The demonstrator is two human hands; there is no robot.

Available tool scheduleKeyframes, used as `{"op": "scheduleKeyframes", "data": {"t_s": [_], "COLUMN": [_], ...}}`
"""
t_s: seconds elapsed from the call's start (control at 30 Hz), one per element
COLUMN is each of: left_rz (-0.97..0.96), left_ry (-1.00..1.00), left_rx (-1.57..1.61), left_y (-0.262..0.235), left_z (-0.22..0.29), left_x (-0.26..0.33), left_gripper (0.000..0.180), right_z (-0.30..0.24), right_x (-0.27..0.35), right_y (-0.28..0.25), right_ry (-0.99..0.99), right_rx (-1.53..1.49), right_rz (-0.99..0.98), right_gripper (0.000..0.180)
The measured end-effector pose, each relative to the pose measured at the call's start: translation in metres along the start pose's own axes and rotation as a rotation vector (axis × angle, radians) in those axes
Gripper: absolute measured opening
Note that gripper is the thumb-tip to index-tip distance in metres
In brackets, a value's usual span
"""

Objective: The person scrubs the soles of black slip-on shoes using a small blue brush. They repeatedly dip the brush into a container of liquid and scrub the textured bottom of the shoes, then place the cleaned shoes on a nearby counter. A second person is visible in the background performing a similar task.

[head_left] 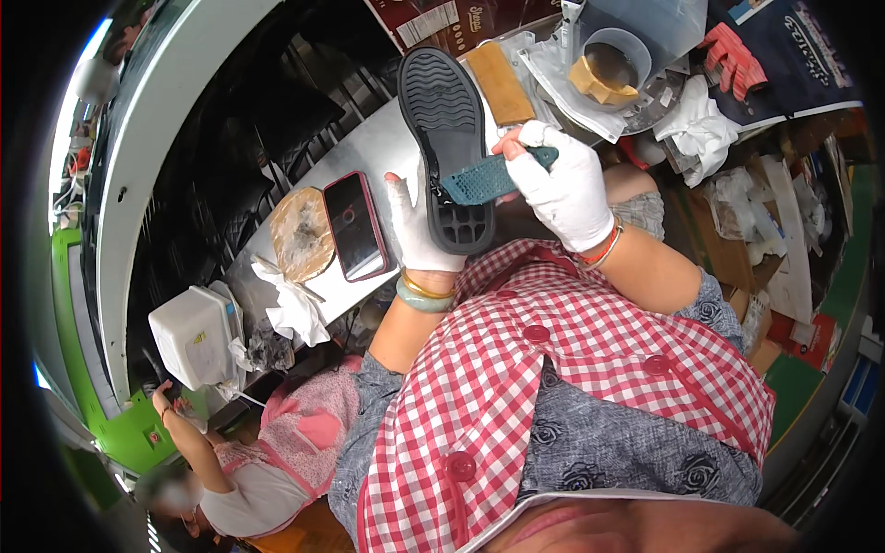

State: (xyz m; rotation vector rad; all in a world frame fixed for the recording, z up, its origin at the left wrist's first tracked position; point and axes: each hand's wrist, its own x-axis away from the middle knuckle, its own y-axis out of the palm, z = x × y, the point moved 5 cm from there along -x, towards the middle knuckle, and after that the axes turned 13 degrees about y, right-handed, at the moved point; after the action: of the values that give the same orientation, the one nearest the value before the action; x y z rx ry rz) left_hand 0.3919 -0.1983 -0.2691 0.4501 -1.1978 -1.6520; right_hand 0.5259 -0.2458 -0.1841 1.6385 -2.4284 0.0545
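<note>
A black shoe sole [442, 97] stands out in front of me, with wavy ridges towards its far end and square hollows at the near heel end. My left hand [419, 230], in a white glove with bare fingertips, grips it by the left edge near the heel; most of its fingers are hidden behind the sole. In my right hand [564, 189], also white-gloved, is a flat teal brush-like tool [489, 179], pinched near its handle end. Its wide tip lies over the sole's middle, just above the hollows; bristles cannot be made out.
On the pale table [364, 138] lie a phone [357, 226], a brown wrapped disc [302, 234], crumpled tissue [297, 304] and a tan block [500, 83]. A clear cup [613, 64] stands behind. White box [192, 336] sits left. Another person's arm [198, 447] is at lower left.
</note>
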Motion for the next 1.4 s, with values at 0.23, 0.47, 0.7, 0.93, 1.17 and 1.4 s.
{"op": "scheduleKeyframes", "data": {"t_s": [0.23, 0.47, 0.7, 0.93, 1.17, 1.4], "left_rz": [-0.208, -0.300, -0.236, -0.180, -0.305, -0.372], "left_ry": [-0.089, -0.152, -0.187, -0.250, -0.351, -0.372], "left_rx": [0.322, 0.498, 0.226, -0.134, -0.278, -0.514], "left_y": [0.010, 0.024, 0.019, 0.017, 0.018, 0.005], "left_z": [0.004, 0.007, 0.014, 0.018, 0.030, 0.035], "left_x": [0.004, 0.011, 0.015, 0.022, 0.021, 0.009], "left_gripper": [0.074, 0.078, 0.083, 0.088, 0.082, 0.076], "right_z": [0.000, -0.009, -0.028, -0.036, -0.051, -0.052], "right_x": [0.011, 0.028, 0.025, 0.021, 0.016, 0.016], "right_y": [0.005, 0.009, 0.016, 0.032, 0.053, 0.072], "right_ry": [-0.030, -0.162, -0.096, 0.135, 0.296, 0.170], "right_rx": [0.024, 0.175, 0.337, 0.331, 0.491, 0.550], "right_rz": [-0.019, -0.123, -0.394, -0.640, -0.788, -0.850], "right_gripper": [0.010, 0.009, 0.012, 0.019, 0.020, 0.018]}}
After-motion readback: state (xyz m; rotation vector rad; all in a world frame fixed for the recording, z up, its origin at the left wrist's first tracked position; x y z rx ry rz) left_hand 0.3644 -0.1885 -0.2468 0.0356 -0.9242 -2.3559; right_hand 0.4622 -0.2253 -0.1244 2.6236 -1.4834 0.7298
